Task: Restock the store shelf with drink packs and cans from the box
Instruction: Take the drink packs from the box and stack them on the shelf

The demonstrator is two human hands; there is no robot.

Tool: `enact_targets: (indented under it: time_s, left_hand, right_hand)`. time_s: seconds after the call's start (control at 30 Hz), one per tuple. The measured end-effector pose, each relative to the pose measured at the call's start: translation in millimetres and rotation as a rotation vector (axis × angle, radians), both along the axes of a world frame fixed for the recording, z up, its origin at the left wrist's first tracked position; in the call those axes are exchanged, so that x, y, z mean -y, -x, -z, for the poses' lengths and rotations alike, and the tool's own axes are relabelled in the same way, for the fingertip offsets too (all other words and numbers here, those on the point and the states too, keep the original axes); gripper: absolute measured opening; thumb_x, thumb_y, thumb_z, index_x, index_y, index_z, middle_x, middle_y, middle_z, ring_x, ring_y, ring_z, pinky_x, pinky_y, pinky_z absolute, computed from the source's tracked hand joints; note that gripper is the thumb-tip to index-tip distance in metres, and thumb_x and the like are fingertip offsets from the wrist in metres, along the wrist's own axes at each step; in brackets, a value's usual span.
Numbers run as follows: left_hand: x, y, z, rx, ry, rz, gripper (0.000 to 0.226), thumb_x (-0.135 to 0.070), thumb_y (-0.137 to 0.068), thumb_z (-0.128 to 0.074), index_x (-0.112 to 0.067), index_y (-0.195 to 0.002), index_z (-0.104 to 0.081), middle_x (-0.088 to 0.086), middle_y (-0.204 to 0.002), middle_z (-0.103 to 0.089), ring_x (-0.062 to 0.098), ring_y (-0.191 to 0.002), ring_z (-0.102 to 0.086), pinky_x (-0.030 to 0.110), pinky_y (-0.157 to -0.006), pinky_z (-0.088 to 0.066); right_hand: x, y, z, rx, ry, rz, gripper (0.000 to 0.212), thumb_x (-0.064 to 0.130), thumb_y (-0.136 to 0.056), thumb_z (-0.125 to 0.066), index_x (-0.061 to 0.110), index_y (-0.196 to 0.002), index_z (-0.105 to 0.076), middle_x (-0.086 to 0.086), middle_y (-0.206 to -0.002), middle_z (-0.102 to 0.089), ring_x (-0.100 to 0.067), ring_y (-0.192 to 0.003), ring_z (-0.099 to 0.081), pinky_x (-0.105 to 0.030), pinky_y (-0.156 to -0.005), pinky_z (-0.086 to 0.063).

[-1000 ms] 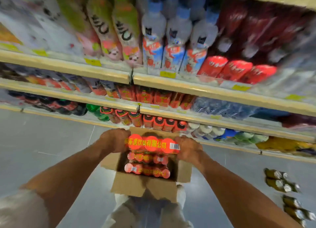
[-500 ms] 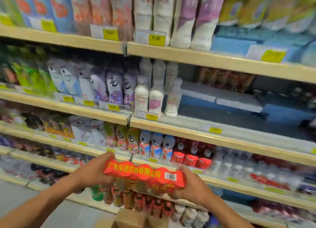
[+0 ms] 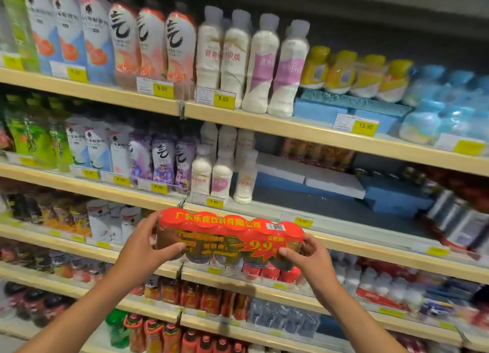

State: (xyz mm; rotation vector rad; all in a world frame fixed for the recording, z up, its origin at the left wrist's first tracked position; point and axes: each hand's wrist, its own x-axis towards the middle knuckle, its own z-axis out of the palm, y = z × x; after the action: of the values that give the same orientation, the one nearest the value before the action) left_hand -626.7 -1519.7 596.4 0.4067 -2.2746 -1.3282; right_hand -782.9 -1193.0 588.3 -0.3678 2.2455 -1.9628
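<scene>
Showing a store's drink shelving from head height, the view has a shrink-wrapped drink pack [image 3: 230, 236] held up in front of it. The pack is a row of small containers under red printed film, and it is carried level and lengthwise. Its left end is gripped by the left hand [image 3: 140, 246], with the thumb laid across the front and the fingers wrapped behind. Its right end is gripped by the right hand [image 3: 309, 257], with the thumb on the front and the fingers curled round the end.

A second ago the pack was being lifted out of an open cardboard box low near the floor. Half a second ago it was held lower against the shelving. Now the box is out of view, and the pack is raised to just below the lip of a shelf [image 3: 330, 209]. The middle stretch of that shelf lies bare, to the right of some white bottles [image 3: 222, 178] and in front of blue blocks [image 3: 383, 193]. A yellow price tag [image 3: 297, 220] on the lip appears to read 9.90, and 9.9 is printed on the pack.

The pack is not yet set down. The lifting is judged done, and placement on the bare stretch is judged the step in hand.
</scene>
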Motion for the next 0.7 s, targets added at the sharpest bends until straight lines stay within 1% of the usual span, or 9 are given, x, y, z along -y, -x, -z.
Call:
enact_targets:
  time_s: [0.07, 0.13, 0.23, 0.27, 0.4, 0.47, 0.53, 0.6, 0.7]
  left_hand:
    - [-2, 5, -8, -0.008, 0.058, 0.061, 0.072, -0.035, -0.077, -0.081, -0.058, -0.13, -0.037, -0.015, -0.128, -0.046, 0.007, -0.115, -0.049, 0.032, -0.095, -0.046]
    - [-6, 10, -15, -0.034, 0.062, 0.097, 0.07, -0.038, -0.078, -0.079, -0.059, -0.132, -0.039, -0.018, -0.129, -0.047, 0.006, -0.116, -0.05, 0.035, -0.097, -0.046]
    - [-22, 23, -30, -0.112, 0.03, 0.08, 0.064, -0.033, -0.079, -0.08, -0.063, -0.12, -0.04, -0.025, -0.122, -0.048, 0.005, -0.115, -0.046, 0.031, -0.093, -0.04]
    - [-30, 27, -36, -0.132, 0.025, 0.079, 0.064, -0.031, -0.079, -0.08, -0.062, -0.119, -0.04, -0.024, -0.122, -0.047, 0.006, -0.115, -0.045, 0.032, -0.093, -0.039]
    - [-51, 48, -54, -0.154, -0.013, 0.043, 0.072, -0.028, -0.077, -0.083, -0.045, -0.135, -0.044, -0.017, -0.119, -0.045, 0.009, -0.109, -0.044, 0.039, -0.092, -0.044]
    - [-62, 61, -58, -0.185, -0.023, 0.069, 0.069, -0.028, -0.078, -0.083, -0.046, -0.132, -0.044, -0.019, -0.115, -0.047, 0.008, -0.106, -0.045, 0.033, -0.087, -0.044]
    - [-75, 78, -62, -0.21, -0.01, 0.104, 0.066, -0.029, -0.079, -0.081, -0.04, -0.135, -0.047, -0.026, -0.109, -0.05, 0.005, -0.104, -0.048, 0.029, -0.085, -0.042]
    - [-88, 100, -63, -0.215, 0.0, 0.115, 0.064, -0.03, -0.081, -0.08, -0.035, -0.137, -0.05, -0.025, -0.108, -0.053, 0.004, -0.103, -0.05, 0.025, -0.084, -0.041]
    - [-110, 139, -61, -0.223, 0.0, 0.131, 0.061, -0.03, -0.081, -0.08, -0.035, -0.135, -0.052, -0.021, -0.108, -0.057, 0.005, -0.1, -0.054, 0.021, -0.082, -0.042]
  right_hand:
    - [-6, 2, -9, -0.013, 0.044, 0.074, 0.067, 0.029, -0.063, -0.091, 0.02, -0.122, -0.062, 0.001, -0.118, -0.072, -0.015, -0.112, -0.066, -0.04, -0.097, -0.055]
    - [-13, 3, -19, -0.053, 0.064, 0.125, 0.061, 0.026, -0.067, -0.09, 0.021, -0.121, -0.063, 0.002, -0.12, -0.071, -0.014, -0.116, -0.064, -0.039, -0.099, -0.053]
    - [-27, 3, -30, -0.132, 0.072, 0.131, 0.052, 0.019, -0.072, -0.088, 0.021, -0.118, -0.065, 0.003, -0.112, -0.074, -0.015, -0.11, -0.068, -0.037, -0.094, -0.056]
    - [-33, 1, -32, -0.157, 0.064, 0.135, 0.052, 0.017, -0.073, -0.087, 0.021, -0.119, -0.064, 0.003, -0.113, -0.074, -0.015, -0.11, -0.068, -0.036, -0.094, -0.055]
    - [-57, 0, -39, -0.212, 0.031, 0.125, 0.058, 0.014, -0.077, -0.084, 0.027, -0.128, -0.06, 0.006, -0.12, -0.071, -0.012, -0.116, -0.064, -0.037, -0.098, -0.052]
    - [-71, 5, -42, -0.237, 0.038, 0.141, 0.056, 0.013, -0.08, -0.082, 0.029, -0.129, -0.061, 0.007, -0.121, -0.071, -0.012, -0.118, -0.064, -0.038, -0.099, -0.051]
    - [-84, 13, -46, -0.265, 0.047, 0.159, 0.053, 0.012, -0.081, -0.081, 0.031, -0.127, -0.062, 0.007, -0.12, -0.072, -0.012, -0.117, -0.064, -0.038, -0.097, -0.051]
    - [-96, 26, -50, -0.29, 0.049, 0.184, 0.052, 0.012, -0.081, -0.08, 0.032, -0.127, -0.063, 0.007, -0.119, -0.072, -0.013, -0.117, -0.064, -0.038, -0.096, -0.051]
    - [-116, 54, -57, -0.316, 0.04, 0.221, 0.05, 0.005, -0.082, -0.078, 0.024, -0.126, -0.065, 0.003, -0.116, -0.074, -0.016, -0.113, -0.067, -0.037, -0.096, -0.052]
